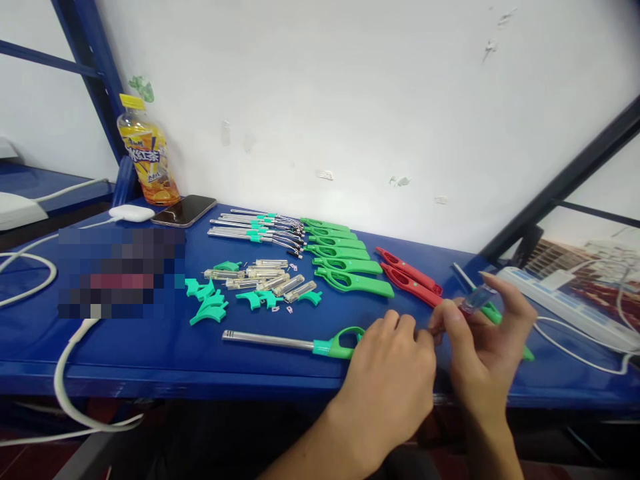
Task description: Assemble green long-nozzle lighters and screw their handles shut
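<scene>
My left hand [387, 380] is closed over the rear of a green long-nosed lighter [344, 343], whose metal tube points left above the blue table. In my right hand [483, 353] is a screwdriver with a clear bluish handle [477, 300], held between bent fingers. Its tip is hidden near my left knuckles. Behind the hands lie several green handle shells [353, 281] and red handle shells [413, 283]. Further left are loose teal triggers [209, 310], clear fuel tanks [289, 285] and metal tubes with wires [235, 233]. Another green lighter [493, 313] lies partly behind my right hand.
A yellow-capped drink bottle [147, 157], a phone [185, 211] and a white earphone case [132, 213] stand or lie at the back left. On the right is a white power strip [565, 307] with cables. A white wall [350, 100] rises behind the blue table [165, 353].
</scene>
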Available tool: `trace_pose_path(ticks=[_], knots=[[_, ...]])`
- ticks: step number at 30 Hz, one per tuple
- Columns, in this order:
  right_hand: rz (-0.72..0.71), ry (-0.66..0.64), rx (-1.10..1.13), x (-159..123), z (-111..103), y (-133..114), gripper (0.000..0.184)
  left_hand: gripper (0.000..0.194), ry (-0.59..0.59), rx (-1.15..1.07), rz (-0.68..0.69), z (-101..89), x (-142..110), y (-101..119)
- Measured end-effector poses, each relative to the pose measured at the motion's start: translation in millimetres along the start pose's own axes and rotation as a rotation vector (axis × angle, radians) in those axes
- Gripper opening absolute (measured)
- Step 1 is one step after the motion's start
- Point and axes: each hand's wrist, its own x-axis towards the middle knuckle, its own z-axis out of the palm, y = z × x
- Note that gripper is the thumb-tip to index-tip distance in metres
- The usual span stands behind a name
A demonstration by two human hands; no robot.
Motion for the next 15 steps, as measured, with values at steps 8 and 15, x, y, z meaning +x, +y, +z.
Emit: trace_pose_path(ticks=[8,15], knots=[[-0.010,0.009,-0.008,1.0,1.1,0.0,0.051,0.011,0.009,-0.003,0.004,2.1,-0.9,-0.4],[-0.019,0.001,-0.005,1.1,1.7,1.1,0.051,0.010,0.015,-0.001,0.002,1.9,0.3,-0.5]])
